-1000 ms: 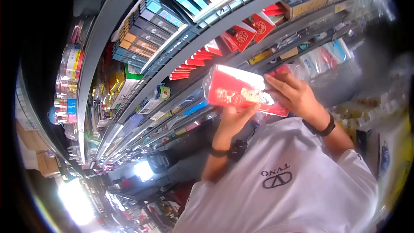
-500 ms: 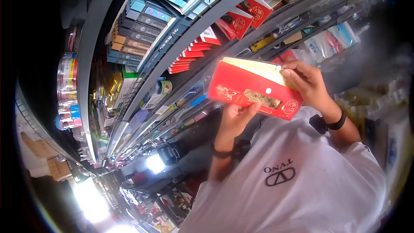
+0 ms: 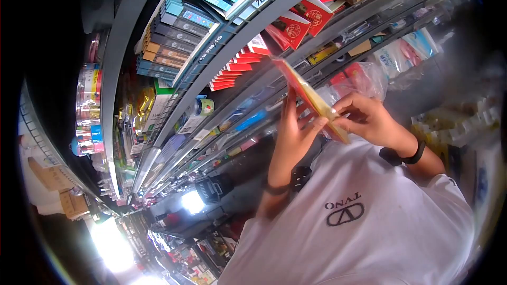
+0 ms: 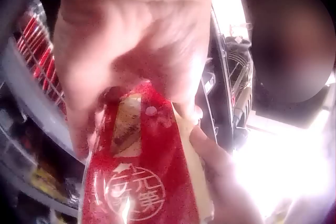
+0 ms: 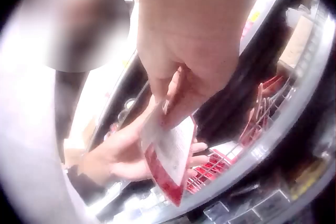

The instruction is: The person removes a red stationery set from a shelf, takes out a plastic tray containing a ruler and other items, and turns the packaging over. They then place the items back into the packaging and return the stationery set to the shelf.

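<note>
A red paper envelope (image 3: 311, 97) with a cream inside is edge-on to me in the head view, tilted in front of the chest. In the left wrist view the same envelope (image 4: 170, 169) shows a see-through window and a round emblem of pale characters. My left hand (image 3: 291, 138) holds it between the thumb on the near side and the fingers on the far side. At its upper edge, my right hand (image 3: 372, 121) pinches the cream flap between thumb and fingers. The right wrist view shows the pale inner side (image 5: 176, 142) below those fingertips.
Long grey shelves (image 3: 214, 66) run diagonally across the view. Several red envelopes (image 3: 293, 30) lie fanned on one shelf, below rows of small boxes (image 3: 177, 37). Plastic-wrapped goods (image 3: 404, 55) sit beyond the right hand. A wire rack (image 3: 45, 150) stands at far left.
The envelope faced the head camera broadside; its flap was then lifted, showing the cream inside. Since then it has turned edge-on, and the right hand has moved down slightly with the flap.
</note>
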### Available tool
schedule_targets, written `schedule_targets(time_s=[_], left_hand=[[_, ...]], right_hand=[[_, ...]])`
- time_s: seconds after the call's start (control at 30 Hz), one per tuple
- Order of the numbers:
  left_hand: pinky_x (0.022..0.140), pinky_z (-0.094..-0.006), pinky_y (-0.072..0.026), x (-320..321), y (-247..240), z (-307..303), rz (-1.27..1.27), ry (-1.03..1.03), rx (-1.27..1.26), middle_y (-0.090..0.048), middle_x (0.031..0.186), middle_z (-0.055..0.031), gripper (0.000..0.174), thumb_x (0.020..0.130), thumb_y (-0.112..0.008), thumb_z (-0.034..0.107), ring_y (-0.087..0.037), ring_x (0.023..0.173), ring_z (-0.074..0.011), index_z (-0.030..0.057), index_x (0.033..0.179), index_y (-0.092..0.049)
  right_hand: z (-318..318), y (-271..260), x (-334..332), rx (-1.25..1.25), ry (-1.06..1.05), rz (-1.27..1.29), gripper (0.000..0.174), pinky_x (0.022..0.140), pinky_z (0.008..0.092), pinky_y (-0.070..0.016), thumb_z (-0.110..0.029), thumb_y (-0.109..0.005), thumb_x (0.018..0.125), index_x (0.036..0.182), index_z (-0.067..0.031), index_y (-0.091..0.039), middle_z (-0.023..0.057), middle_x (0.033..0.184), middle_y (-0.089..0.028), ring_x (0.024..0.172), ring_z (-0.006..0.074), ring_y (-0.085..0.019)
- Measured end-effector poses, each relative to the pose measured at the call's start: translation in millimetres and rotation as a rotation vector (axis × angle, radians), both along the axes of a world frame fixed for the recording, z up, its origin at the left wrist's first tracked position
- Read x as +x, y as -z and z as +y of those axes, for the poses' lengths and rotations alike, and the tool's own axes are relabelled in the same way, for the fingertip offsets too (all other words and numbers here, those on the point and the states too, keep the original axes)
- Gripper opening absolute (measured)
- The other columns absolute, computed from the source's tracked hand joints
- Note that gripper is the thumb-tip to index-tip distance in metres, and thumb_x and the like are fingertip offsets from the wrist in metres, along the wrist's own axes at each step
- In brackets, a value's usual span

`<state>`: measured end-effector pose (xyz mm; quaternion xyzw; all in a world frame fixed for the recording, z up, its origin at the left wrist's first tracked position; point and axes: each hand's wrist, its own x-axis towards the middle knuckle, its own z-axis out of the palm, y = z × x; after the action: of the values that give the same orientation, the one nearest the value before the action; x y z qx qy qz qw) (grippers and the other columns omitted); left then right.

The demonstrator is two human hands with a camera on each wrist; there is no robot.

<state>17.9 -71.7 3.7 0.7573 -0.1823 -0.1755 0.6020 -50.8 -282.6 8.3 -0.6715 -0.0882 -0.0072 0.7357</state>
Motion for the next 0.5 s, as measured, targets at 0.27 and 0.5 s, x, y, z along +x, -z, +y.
schedule_targets(time_s=[0.27,0.5], left_hand=[[0.105,-0.0371,-0.0477,9.8,-4.6,-3.8,0.212,0.038,-0.268,-0.038,0.148,-0.0118,0.082,0.09,-0.067,0.001,-0.047,0.134,-0.0237,-0.0002,0.156,-0.019],[0.107,-0.0327,-0.0447,10.9,-4.8,3.3,0.233,0.047,-0.327,-0.037,0.151,-0.0112,0.075,0.09,-0.063,-0.003,-0.045,0.136,-0.0208,-0.0007,0.154,-0.023]], right_hand=[[1.0,2.5,6.0,-0.086,0.193,0.011,0.031,0.077,0.0294,-0.0571,-0.003,-0.069,0.09,0.115,-0.0008,-0.051,0.0107,0.106,-0.067,0.098,0.0179,-0.069],[-1.4,13.7,10.0,-0.094,0.327,-0.102,0.028,0.075,0.0309,-0.055,0.002,-0.068,0.089,0.105,-0.0032,-0.047,0.0105,0.105,-0.061,0.094,0.0188,-0.064]])
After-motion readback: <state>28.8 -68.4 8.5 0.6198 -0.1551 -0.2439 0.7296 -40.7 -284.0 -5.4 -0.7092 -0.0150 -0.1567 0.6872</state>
